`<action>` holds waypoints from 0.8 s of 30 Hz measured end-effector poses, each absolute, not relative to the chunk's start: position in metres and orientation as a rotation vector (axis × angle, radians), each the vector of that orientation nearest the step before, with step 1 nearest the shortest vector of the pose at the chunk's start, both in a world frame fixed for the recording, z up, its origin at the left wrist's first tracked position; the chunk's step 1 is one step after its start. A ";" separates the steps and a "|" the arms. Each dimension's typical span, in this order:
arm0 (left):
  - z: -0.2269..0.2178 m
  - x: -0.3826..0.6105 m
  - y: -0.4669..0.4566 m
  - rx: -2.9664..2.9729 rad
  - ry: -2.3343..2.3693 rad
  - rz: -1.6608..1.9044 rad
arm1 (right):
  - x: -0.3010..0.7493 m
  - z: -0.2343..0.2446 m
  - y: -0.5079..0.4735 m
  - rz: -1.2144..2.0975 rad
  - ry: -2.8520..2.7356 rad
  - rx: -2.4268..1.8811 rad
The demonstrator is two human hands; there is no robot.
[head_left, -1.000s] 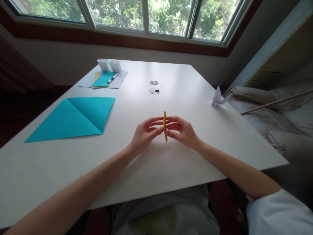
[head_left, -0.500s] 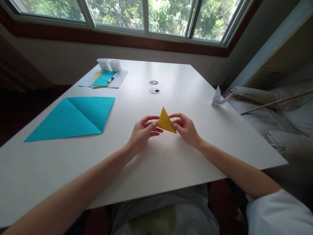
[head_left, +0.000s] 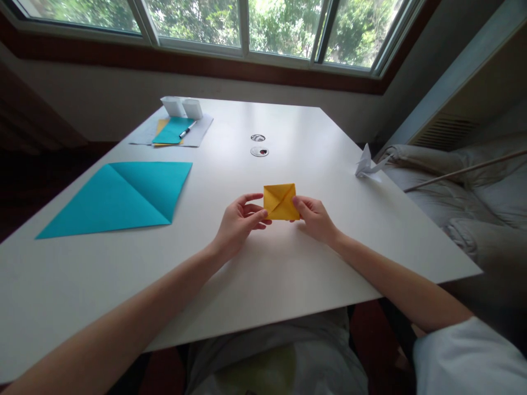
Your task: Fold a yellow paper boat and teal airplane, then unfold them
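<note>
A small yellow folded paper (head_left: 280, 199), squarish with crease lines crossing its face, is held up just above the white table (head_left: 230, 291). My left hand (head_left: 244, 220) pinches its lower left corner between thumb and fingers. On the other side, my right hand (head_left: 313, 216) grips the right edge, thumb in front and the other fingers mostly hidden behind. To the left lies a large turquoise paper sheet (head_left: 119, 200) with a diagonal crease.
A white paper crane (head_left: 368, 163) stands by the right edge. At the back left are two white containers (head_left: 192, 108), stacked turquoise paper (head_left: 175, 130) and a pen (head_left: 188, 129). Two round inserts (head_left: 259, 152) sit mid-table. A cushioned seat (head_left: 436, 175) adjoins the right side.
The yellow paper has gone from a triangle to a squarish shape between my hands. My right hand's grip now covers its right edge. The other things stay put.
</note>
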State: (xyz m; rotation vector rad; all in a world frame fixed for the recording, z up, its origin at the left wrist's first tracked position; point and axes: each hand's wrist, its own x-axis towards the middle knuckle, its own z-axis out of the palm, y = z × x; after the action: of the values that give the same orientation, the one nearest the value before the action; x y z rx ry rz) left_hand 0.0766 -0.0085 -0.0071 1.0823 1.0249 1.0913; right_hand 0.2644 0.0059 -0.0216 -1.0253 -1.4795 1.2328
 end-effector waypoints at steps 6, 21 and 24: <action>-0.007 0.077 -0.009 1.177 1.051 1.050 | 0.266 -0.022 0.012 1.546 -1.175 -0.929; -0.006 0.079 -0.010 1.105 1.029 1.009 | 0.269 -0.018 0.007 1.299 -1.492 -0.981; -0.005 0.078 -0.008 1.020 1.015 1.029 | 0.270 -0.018 0.007 1.165 -1.606 -0.954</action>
State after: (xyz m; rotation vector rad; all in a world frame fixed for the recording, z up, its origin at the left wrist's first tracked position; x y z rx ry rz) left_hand 0.0778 -0.0076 -0.0054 1.0202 1.0153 1.0292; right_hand 0.2697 0.0067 -0.0181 -0.9544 -1.6060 1.1646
